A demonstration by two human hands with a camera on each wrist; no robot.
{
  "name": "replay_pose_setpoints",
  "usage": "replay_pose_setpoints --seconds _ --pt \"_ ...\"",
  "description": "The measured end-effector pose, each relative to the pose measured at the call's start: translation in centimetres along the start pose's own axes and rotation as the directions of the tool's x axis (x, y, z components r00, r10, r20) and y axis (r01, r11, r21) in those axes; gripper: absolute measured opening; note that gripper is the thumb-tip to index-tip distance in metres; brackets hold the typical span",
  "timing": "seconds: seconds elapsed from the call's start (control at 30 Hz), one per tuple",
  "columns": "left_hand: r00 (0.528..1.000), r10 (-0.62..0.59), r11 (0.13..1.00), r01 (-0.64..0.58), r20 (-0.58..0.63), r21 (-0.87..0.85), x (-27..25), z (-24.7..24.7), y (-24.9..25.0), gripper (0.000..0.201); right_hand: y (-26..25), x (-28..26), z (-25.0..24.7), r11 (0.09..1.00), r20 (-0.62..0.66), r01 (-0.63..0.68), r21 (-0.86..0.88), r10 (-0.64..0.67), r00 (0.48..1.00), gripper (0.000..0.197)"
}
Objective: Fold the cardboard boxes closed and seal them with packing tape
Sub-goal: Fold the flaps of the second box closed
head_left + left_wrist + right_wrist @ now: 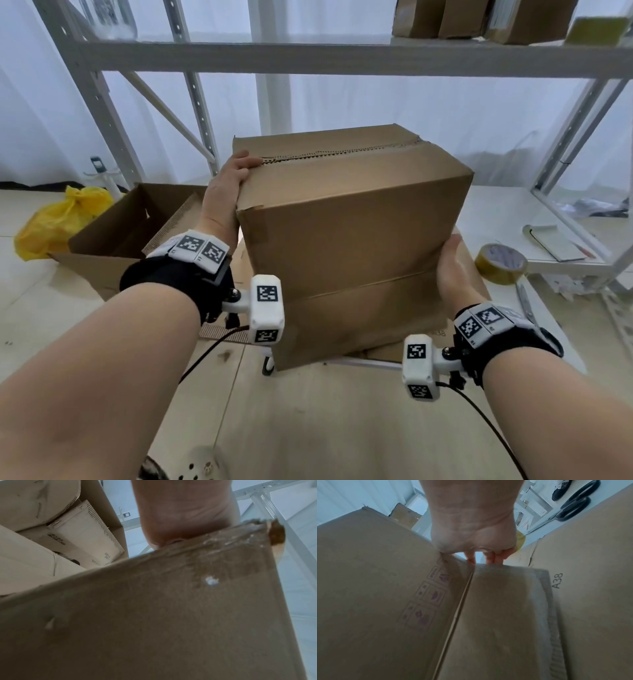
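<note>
A brown cardboard box (352, 219) is held tilted between my two hands above flattened cardboard (590, 574). Its top flaps meet in a ragged seam (342, 152). My left hand (227, 185) grips the upper left corner, thumb over the top edge by the seam; in the left wrist view the palm (180, 513) presses a glossy taped edge of the box (154, 615). My right hand (452, 270) holds the lower right side. In the right wrist view its fingers (494, 557) curl behind the far edge of a flap (496, 608) that folds down from the box wall (385, 574).
A roll of yellowish packing tape (501, 263) lies on the white surface at the right, near a notebook (555, 240) and black-handled scissors (570, 509). An open cardboard box (126, 222) and a yellow bag (58, 219) sit on the floor at the left. Metal shelving (308, 58) stands behind.
</note>
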State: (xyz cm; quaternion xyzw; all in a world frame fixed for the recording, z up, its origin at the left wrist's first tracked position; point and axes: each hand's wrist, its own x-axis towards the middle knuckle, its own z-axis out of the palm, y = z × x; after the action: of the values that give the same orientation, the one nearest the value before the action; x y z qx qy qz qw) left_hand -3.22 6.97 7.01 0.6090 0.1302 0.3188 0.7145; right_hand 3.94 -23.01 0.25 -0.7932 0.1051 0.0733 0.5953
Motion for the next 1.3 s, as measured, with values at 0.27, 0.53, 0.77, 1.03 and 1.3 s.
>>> replay_pose_setpoints --seconds 0.27,0.53,0.77,1.03,1.3 --pt "1.000 -0.006 1.000 0.007 -0.030 0.021 -0.3 -0.1 0.4 0.036 -1.2 2.3 -0.3 0.937 0.158 -0.193 0.292 0.152 0.976 0.058" --pt "0.999 -0.018 0.999 0.019 -0.032 0.027 0.0 -1.2 2.4 0.037 -2.1 1.6 1.1 0.878 0.211 -0.285 0.386 0.216 0.953 0.031" --pt "0.997 0.072 0.988 -0.067 -0.031 0.139 -0.1 -1.7 -0.3 0.042 -0.3 2.3 1.7 0.856 0.249 -0.315 0.410 0.227 0.941 0.036" --pt "0.986 0.165 0.963 -0.159 -0.013 0.218 -0.7 0.1 -2.4 0.037 -0.3 4.4 0.3 0.938 0.157 -0.184 0.294 0.142 0.977 0.043" --pt "0.973 -0.033 0.652 -0.153 0.229 0.742 -3.5 0.5 -6.9 0.037 -5.7 2.0 1.3 0.983 0.172 0.121 0.138 -0.145 0.974 0.064"
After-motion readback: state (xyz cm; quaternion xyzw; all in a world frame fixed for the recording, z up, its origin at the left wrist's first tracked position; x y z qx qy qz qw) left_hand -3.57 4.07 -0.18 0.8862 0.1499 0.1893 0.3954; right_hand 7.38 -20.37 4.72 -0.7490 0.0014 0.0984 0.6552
